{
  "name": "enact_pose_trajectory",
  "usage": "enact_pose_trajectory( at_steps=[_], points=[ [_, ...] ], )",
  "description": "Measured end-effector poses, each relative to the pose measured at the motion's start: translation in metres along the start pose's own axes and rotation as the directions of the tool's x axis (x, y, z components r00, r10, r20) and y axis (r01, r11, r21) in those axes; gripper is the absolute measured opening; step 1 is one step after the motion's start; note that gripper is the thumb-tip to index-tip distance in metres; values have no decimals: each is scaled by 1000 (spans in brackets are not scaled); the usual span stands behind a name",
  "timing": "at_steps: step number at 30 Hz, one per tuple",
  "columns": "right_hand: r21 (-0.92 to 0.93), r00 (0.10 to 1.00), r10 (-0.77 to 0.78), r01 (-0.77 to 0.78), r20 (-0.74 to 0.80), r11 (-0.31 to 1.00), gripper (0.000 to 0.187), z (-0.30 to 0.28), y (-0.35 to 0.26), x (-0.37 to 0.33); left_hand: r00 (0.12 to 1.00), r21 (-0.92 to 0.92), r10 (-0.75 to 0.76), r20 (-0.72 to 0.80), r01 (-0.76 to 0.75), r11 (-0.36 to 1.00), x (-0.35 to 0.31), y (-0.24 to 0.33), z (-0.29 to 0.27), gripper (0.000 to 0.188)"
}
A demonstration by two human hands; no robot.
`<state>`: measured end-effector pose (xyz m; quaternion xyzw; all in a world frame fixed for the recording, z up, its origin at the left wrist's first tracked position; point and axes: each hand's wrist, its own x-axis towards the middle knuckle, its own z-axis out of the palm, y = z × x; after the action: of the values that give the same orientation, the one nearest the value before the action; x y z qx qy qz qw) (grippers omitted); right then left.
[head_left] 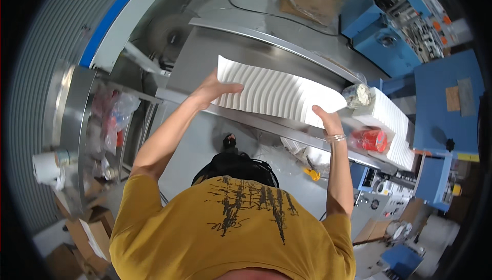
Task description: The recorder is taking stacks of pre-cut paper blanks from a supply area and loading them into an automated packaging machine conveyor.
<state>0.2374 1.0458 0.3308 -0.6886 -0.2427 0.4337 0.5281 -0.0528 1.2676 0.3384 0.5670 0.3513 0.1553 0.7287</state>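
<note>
Two hands, the left hand (214, 89) and the right hand (328, 120), are well apart, each clamped on an opposite end of a white ridged piece (261, 90), thumbs on top. That piece is held over the near side of the metal table (192, 65). At the table's right end are white ridged stacks (393, 118), a red packet (370, 140) and a clear bag (357, 96). Right of the table stands blue machinery (443, 121); beyond it, a cardboard box (302, 6).

Grips: two, left grip (209, 89) and right grip (329, 119). White ridged piece (266, 91) between them: one. Red cylinder (368, 140): one. Mustard T-shirt (179, 229): one. Yellow item (311, 174) on floor: one. White ridged blocks (389, 113) at right: exact number unclear.
</note>
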Motion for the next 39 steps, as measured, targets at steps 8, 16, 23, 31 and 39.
enact_pose_trajectory(
  at_steps=[8, 16, 23, 31, 39],
  points=[
    [-133, 977, -146, 126, -157, 983, 54, -22, -20, -9, 892, 308, 430, -142, -373, 875, -29, 11, 5, 119],
    [-124, 775, -516, 590, 366, 798, 63, 168, -133, 7, 721, 166, 513, -465, -499, 851, -174, 37, -120, 100],
    [23, 679, -379, 471, 628, 882, 66, 452, -149, 22, 561, 28, 374, -739, -529, 848, -302, -11, -300, 94],
    [-136, 364, 4, 338, 931, 931, 63, 798, -125, 39, 414, -232, -33, -910, -440, 868, -444, -69, -494, 69],
    [-468, 307, 371, 722, 876, 509, 82, 1035, -147, 49, 449, -143, -352, -822, 436, 889, -498, -84, -554, 87]
  ],
)
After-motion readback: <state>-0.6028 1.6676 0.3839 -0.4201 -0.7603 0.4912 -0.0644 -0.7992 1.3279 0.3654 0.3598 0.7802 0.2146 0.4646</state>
